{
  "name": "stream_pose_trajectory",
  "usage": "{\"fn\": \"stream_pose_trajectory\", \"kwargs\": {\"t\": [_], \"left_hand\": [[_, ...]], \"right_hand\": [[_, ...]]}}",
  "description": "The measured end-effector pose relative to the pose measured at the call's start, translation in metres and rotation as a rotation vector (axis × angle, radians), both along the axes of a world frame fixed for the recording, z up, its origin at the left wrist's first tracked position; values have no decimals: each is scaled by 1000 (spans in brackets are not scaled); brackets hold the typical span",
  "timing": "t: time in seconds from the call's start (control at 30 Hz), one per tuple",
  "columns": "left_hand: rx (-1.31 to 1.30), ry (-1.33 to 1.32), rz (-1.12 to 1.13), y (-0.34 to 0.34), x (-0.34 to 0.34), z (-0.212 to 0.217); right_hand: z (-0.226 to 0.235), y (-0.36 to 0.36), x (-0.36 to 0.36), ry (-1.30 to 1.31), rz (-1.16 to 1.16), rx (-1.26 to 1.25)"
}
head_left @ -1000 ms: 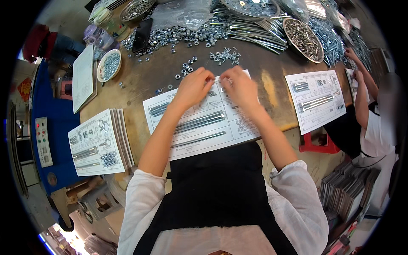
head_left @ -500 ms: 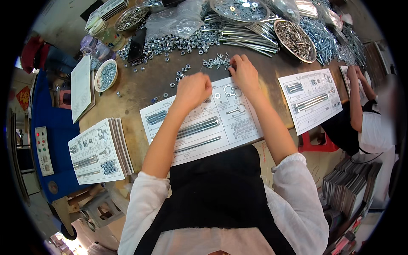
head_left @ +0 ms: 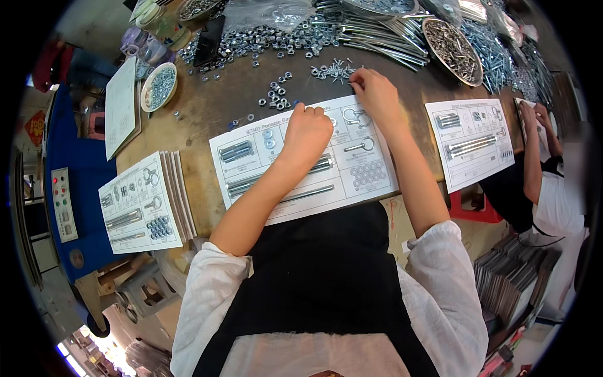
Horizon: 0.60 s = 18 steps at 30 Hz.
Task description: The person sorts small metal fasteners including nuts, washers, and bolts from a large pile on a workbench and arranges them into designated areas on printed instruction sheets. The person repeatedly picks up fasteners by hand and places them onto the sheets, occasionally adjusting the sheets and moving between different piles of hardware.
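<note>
My left hand (head_left: 309, 137) is closed, knuckles up, over the upper middle of a white card (head_left: 370, 195) with pictures of bolts, rods, rings and nuts. Whatever its fingers hold, if anything, is hidden. My right hand (head_left: 377, 97) is just beyond the card's upper right edge, fingers bent and drawn together at the right side of a small pile of screws (head_left: 331, 70). What lies between those fingertips is too small to make out. Several loose nuts (head_left: 276, 94) lie beyond the card, left of the screws. Two washers (head_left: 269, 139) show at its upper left.
Heaped nuts (head_left: 295, 41), metal rods (head_left: 389, 41) and a bowl of screws (head_left: 453, 51) lie along the back. At left are a small bowl (head_left: 159, 88), a phone (head_left: 209, 41) and stacked cards (head_left: 141, 204). Another card (head_left: 474, 163) is at right, near a co-worker's hands (head_left: 534, 113).
My left hand has moved toward me and slightly right, farther onto the card. My right hand stays by the screws. The whole view has shifted a little.
</note>
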<state>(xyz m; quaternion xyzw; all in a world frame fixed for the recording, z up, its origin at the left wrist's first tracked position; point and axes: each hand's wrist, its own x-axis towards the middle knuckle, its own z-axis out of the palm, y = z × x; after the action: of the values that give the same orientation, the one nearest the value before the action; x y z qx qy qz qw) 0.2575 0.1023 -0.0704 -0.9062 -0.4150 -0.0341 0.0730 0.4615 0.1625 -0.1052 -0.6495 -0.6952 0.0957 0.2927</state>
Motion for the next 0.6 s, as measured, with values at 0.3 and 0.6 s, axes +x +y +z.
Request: {"fn": "stream_pose_trajectory", "kwargs": {"t": [0.3,0.6], "left_hand": [[-97,-204,3,-2,-18,10],[-125,-485,53,1,-40,-3]], "right_hand": [[26,-36,-21,229,-29,-55],[17,-99,-60,159,143,-76]]}}
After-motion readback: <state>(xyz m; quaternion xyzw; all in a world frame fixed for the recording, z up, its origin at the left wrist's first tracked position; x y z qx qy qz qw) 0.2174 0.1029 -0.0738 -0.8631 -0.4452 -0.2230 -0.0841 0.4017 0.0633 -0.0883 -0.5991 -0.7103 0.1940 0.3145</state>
